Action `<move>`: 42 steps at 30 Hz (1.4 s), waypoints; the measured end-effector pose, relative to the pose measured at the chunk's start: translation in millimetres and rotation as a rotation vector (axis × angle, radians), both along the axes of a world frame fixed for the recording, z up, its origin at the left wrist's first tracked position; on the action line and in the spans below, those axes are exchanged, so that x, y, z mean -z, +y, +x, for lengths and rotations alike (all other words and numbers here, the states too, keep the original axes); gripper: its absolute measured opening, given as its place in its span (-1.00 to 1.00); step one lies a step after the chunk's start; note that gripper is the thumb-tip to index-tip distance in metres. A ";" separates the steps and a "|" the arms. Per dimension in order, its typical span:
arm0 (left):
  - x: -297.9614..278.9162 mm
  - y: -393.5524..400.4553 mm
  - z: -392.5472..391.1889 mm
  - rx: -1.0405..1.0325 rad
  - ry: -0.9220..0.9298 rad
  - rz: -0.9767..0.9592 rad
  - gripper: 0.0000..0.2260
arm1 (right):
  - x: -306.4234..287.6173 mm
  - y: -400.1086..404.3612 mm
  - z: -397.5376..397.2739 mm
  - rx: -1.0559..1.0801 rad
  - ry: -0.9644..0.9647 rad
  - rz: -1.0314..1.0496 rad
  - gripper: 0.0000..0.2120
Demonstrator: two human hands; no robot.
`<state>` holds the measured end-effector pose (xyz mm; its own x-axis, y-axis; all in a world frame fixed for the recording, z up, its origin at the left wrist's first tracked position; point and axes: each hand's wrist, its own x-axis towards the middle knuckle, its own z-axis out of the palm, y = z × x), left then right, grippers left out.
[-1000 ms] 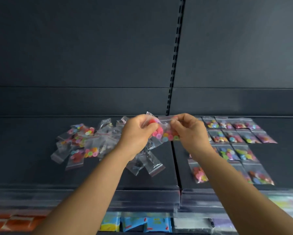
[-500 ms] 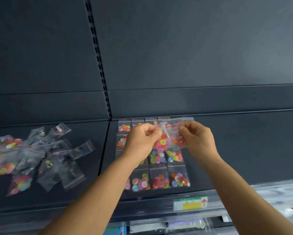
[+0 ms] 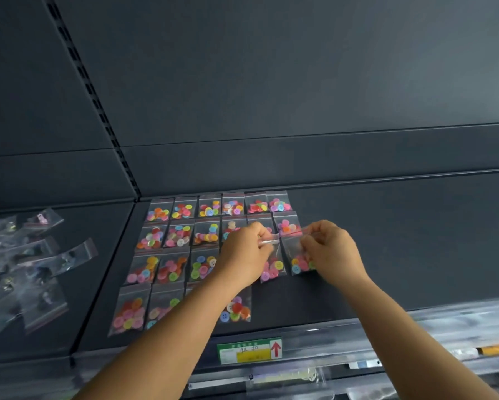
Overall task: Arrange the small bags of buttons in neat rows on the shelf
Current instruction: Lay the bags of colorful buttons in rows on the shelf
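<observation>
Two bare forearms reach up from the near edge over the dark shelf (image 3: 386,255); on the shelf's front lip, between the arms, sits a green and yellow price label (image 3: 249,350) with a red arrow; just beyond it lies the nearest row of button bags (image 3: 128,311), partly hidden by the left forearm; farther in, the left hand (image 3: 247,255) pinches the top edge of a clear bag with pink and yellow buttons (image 3: 272,268), fingers curled round it; just right of it the right hand (image 3: 329,249) pinches the red-striped top of a second bag (image 3: 296,259), fingers likewise curled; both bags hang at the right end of the third row; behind them run two fuller rows, the farthest row (image 3: 219,205) against the back panel; well to the left, on the neighbouring shelf section, lies a loose heap of bags (image 3: 26,269), blurred.
</observation>
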<state>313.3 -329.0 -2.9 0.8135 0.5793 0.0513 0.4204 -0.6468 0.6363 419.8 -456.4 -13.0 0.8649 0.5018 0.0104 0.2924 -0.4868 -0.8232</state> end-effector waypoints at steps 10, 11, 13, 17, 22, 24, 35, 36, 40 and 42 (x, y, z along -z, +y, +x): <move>8.3 -14.1 -12.5 0.141 0.047 0.395 -0.70 | -5.4 -8.9 -6.6 -0.266 -0.376 -0.253 -0.75; 11.0 -15.3 -14.7 0.171 0.070 0.378 -0.72 | -5.6 -9.6 -7.7 -0.323 -0.387 -0.286 -0.78; 14.1 -15.2 -17.4 0.202 0.095 0.353 -0.74 | -4.6 -9.9 -10.6 -0.400 -0.428 -0.348 -0.84; 13.4 -11.8 -19.0 0.249 0.097 0.360 -0.75 | -2.3 -8.4 -13.5 -0.364 -0.453 -0.375 -0.82; 10.6 -10.9 -17.6 0.249 0.122 0.351 -0.74 | -3.9 -6.9 -14.7 -0.349 -0.443 -0.400 -0.79; 10.2 -11.0 -16.4 0.246 0.134 0.347 -0.74 | -4.7 -7.3 -15.0 -0.354 -0.448 -0.408 -0.78; 1.5 -10.3 -24.5 0.208 0.134 0.406 -0.68 | -18.4 1.5 -24.0 -0.387 -0.480 -0.456 -0.69; -1.1 -8.1 -28.9 0.196 0.128 0.414 -0.64 | -20.5 5.6 -27.4 -0.400 -0.494 -0.447 -0.67; -12.7 7.2 -55.5 0.112 0.085 0.458 -0.57 | -30.5 28.7 -46.7 -0.468 -0.548 -0.415 -0.58; -17.8 19.9 -74.1 0.059 0.074 0.475 -0.56 | -36.1 44.9 -60.7 -0.517 -0.571 -0.384 -0.54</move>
